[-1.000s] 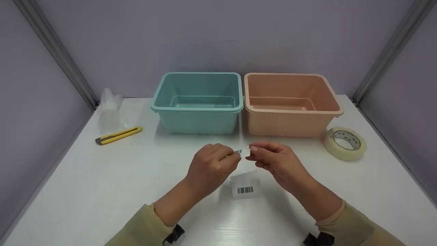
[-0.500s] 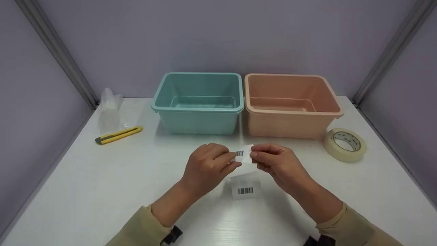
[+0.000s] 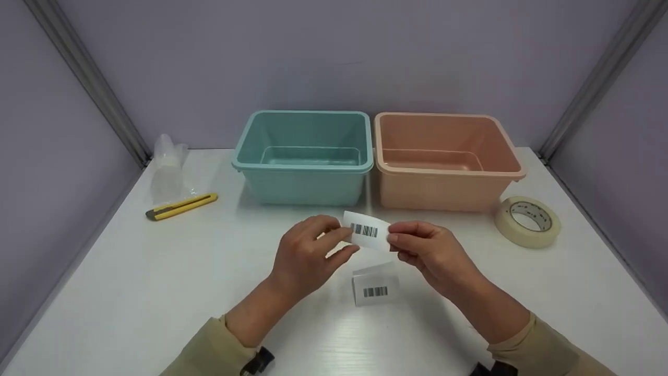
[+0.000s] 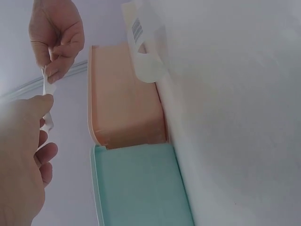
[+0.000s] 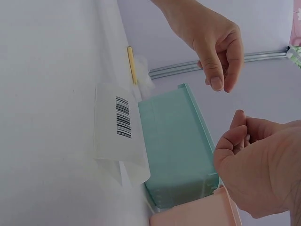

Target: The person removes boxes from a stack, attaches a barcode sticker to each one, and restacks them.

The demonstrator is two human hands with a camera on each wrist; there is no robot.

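You hold a white label [image 3: 368,231] printed with a barcode; its bars show, but no digits can be read. At six o'clock from it, a second barcode label [image 3: 374,291] lies on the table, bars only. The tape roll [image 3: 527,220] at three o'clock carries small marks, too small to read.

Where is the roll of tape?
In the head view the tape roll lies flat on the table's far right side, just beside the pink bin's front right corner and to the right of the right hand.
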